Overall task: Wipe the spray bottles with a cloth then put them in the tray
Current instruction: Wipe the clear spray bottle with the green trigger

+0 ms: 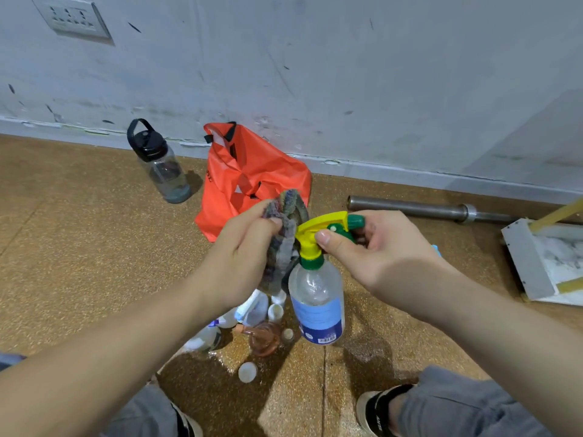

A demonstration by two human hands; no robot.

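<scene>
A clear spray bottle with a blue label and a yellow-and-green trigger head hangs upright above the floor. My right hand grips its spray head, thumb on the yellow neck. My left hand holds a bunched grey striped cloth against the left side of the spray head. Below the hands, several small bottles lie and stand on the floor, among them a pinkish one. A white tray sits at the right edge.
An orange bag slumps against the wall behind the hands, with a clear water bottle with a black lid to its left. A metal bar lies along the wall at right. My shoes and knees are at the bottom.
</scene>
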